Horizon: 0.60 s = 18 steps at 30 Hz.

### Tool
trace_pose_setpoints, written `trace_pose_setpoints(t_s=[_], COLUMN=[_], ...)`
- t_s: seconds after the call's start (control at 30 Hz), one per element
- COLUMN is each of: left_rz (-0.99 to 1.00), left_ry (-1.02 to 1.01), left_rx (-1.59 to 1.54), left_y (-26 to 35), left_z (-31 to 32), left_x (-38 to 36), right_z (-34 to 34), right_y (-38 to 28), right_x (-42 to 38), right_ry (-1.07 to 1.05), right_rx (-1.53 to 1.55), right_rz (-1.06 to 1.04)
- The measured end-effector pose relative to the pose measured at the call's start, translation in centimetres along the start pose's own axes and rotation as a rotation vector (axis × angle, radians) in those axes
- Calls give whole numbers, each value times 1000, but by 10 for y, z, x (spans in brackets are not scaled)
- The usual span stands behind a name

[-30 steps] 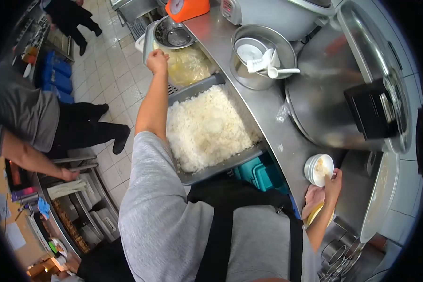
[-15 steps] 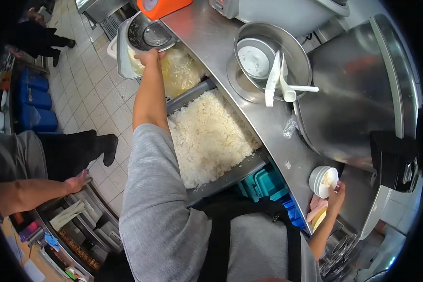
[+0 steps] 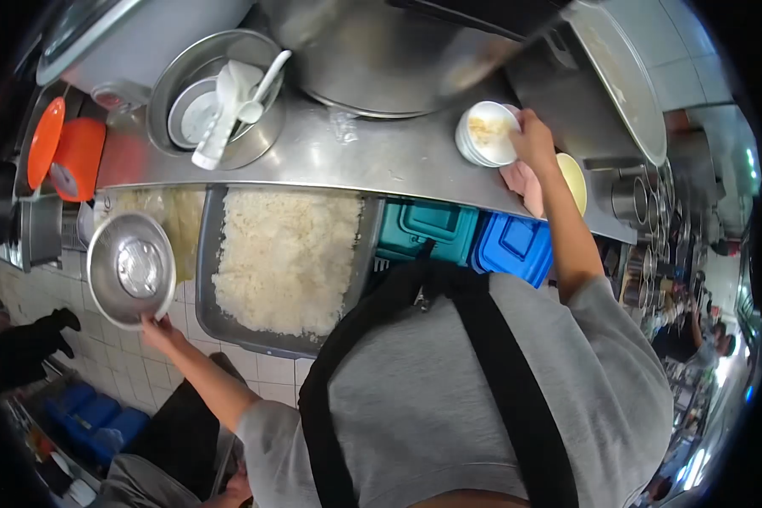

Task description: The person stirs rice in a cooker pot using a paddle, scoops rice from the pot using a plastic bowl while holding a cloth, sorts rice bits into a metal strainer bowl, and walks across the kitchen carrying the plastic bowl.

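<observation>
My left hand (image 3: 161, 333) grips the near rim of a round metal bowl (image 3: 134, 269). The bowl is held tilted to the left of a grey tub (image 3: 206, 288), which is filled with white rice (image 3: 288, 258). On the steel counter to the right stands a stack of small white bowls (image 3: 484, 135); bits of food show in the top one. The fingers of my right hand (image 3: 533, 142) are closed on the stack's right rim. Under that forearm lie a pink cloth (image 3: 523, 188) and a yellow round item (image 3: 572, 182).
A large metal pot (image 3: 214, 93) on the steel counter (image 3: 381, 161) holds white utensils (image 3: 229, 110). Teal (image 3: 432, 227) and blue (image 3: 512, 247) lidded bins sit below the counter. An orange scale (image 3: 80, 161) is at far left. Another person's dark trouser leg (image 3: 182, 423) is close at lower left.
The view has turned to the right. My left hand has brought the metal bowl away from the tray area and nearer the rice tub. My right hand stays at the white bowls.
</observation>
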<state>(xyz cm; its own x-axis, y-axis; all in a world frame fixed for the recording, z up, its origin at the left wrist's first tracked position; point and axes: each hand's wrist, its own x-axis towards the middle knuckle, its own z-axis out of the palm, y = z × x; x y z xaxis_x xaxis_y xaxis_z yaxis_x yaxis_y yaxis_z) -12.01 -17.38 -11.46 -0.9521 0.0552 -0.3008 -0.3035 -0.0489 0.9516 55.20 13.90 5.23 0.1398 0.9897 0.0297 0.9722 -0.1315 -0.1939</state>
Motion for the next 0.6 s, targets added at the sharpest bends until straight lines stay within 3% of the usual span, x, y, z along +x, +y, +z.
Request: trace_pose_setpoints(t_s=[0.07, 0.17, 0.3, 0.33, 0.47, 0.6], left_rz=[-164, -223, -316, -290, -265, -269], left_ry=[-7, -283, -448, -530, -720, -720], left_rx=[55, 21, 107, 82, 116, 158], left_y=[-13, -30, -5, 5, -8, -5], left_z=[-46, -89, -45, -24, 19, 41], left_x=[-22, -74, -191, -225, -270, -306], right_z=[1, 4, -6, -8, -44, -44], right_y=[1, 9, 2, 0, -19, -5], right_x=[1, 7, 5, 0, -30, -51], right_ry=[18, -30, -105, -4, 197, 80], right_rx=[-10, 4, 44, 72, 103, 67], right_rz=[-19, -8, -73, -194, -427, -588])
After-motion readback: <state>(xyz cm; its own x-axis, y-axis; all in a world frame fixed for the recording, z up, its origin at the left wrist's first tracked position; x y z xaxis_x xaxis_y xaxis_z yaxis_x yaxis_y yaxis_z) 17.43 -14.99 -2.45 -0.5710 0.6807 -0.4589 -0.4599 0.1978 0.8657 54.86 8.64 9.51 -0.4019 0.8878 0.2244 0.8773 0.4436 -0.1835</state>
